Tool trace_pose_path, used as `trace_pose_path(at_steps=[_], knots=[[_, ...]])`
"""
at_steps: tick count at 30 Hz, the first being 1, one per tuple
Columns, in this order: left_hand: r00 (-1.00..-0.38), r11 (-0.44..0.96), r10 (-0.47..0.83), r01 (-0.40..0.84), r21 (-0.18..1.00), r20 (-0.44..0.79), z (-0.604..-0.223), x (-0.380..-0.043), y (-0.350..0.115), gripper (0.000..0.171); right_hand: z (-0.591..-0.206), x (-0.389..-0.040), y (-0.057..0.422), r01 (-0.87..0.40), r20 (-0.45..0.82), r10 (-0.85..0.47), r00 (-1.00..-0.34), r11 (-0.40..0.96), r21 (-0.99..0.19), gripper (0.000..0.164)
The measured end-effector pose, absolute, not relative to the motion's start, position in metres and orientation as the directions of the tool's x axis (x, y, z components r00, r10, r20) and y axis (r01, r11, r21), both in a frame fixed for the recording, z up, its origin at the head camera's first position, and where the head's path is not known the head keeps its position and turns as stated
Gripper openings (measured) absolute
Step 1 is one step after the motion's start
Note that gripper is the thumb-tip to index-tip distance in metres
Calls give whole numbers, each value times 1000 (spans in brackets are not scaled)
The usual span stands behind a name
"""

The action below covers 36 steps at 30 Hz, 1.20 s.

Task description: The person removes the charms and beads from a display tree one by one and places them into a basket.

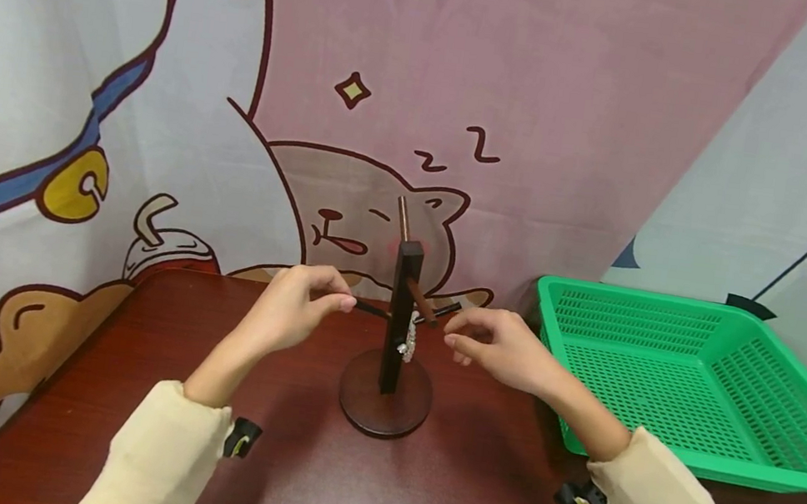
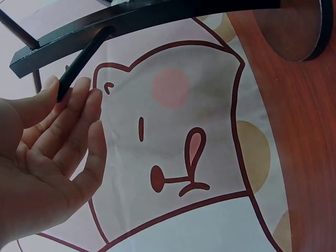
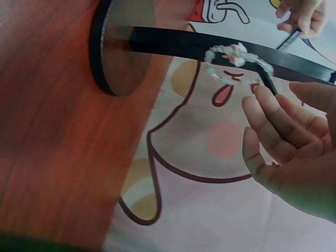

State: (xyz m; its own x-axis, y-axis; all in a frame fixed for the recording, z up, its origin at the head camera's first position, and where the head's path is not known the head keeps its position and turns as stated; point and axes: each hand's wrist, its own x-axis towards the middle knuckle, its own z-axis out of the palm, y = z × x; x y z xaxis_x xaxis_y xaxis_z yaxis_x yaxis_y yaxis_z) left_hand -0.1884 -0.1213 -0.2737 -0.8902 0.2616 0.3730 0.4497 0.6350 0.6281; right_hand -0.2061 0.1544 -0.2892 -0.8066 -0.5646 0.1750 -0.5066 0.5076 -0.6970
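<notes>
A dark wooden stand (image 1: pixel 403 286) with a round base (image 1: pixel 383 418) and several side pegs stands upright on the table. My left hand (image 1: pixel 290 310) pinches the tip of the left peg (image 1: pixel 370 308) between thumb and fingers; the left wrist view shows this peg (image 2: pixel 84 60) up close. A bracelet of clear beads with a pinkish flower-like piece (image 3: pixel 237 54) hangs on the right peg (image 1: pixel 449 309). Beside that peg's end is my right hand (image 1: pixel 501 348), fingers loosely extended and holding nothing. Its fingertips (image 3: pixel 262 93) are close to the peg; whether they touch it, I cannot tell.
To the right sits a green plastic basket (image 1: pixel 658 460) with perforated sides, close to my right forearm. The reddish-brown table (image 1: pixel 300 475) reaches back to a cartoon-printed cloth (image 1: pixel 544 93). Another peg (image 1: pixel 422 300) points toward me, and one rises at the back.
</notes>
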Motion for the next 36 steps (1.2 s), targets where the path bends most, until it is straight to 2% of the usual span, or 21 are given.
trace_pose_path(at_steps=[5, 15, 25, 36], knots=[[-893, 627, 257, 445, 640, 370, -274, -188, -121, 6, -302, -209, 148, -495, 147, -586, -797, 495, -714, 15], [-895, 626, 257, 442, 642, 364, -274, -188, -121, 7, -322, -215, 134, -471, 145, -595, -790, 438, -765, 18], [-894, 623, 260, 444, 645, 364, -274, -189, -121, 8, -330, -216, 124, -466, 189, -558, -808, 408, -785, 14], [-906, 624, 248, 421, 658, 343, -274, -189, -121, 7, -332, -215, 121, -519, 239, -553, -798, 430, -739, 8]])
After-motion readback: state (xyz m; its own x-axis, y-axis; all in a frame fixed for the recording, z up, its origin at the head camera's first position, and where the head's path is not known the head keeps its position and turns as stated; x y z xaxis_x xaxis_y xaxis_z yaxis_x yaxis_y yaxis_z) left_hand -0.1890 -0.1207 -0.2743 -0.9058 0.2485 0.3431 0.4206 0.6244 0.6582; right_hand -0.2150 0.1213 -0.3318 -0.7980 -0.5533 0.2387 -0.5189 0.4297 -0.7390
